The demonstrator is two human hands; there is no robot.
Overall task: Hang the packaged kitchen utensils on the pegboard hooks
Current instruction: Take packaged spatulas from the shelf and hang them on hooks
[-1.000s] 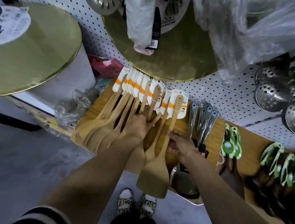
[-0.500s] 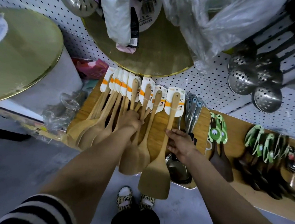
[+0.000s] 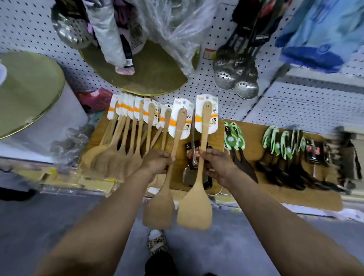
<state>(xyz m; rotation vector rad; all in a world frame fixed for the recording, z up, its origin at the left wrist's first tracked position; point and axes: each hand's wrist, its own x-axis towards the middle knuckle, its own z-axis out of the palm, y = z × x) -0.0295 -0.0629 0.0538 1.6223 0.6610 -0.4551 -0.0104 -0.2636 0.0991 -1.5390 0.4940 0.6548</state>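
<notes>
White pegboard [image 3: 230, 106] wall, wooden spatulas [image 3: 122, 139] hanging centre-left. Left hand [image 3: 157, 161] grips one carded spatula [image 3: 172, 158], right hand [image 3: 217, 163] grips another spatula [image 3: 201, 159], both mid-frame. Best to lift each card's hole squarely onto a free hook, one at a time.

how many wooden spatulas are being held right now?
2. Left hand grips one spatula by its handle; right hand grips the other spatula. The rest lie bunched on the shelf.

Pale wooden spatulas [image 3: 195, 203] carry white cards [image 3: 206, 109] with orange bands; above them, my white pegboard [image 3: 272, 108] is black-dotted.
</notes>
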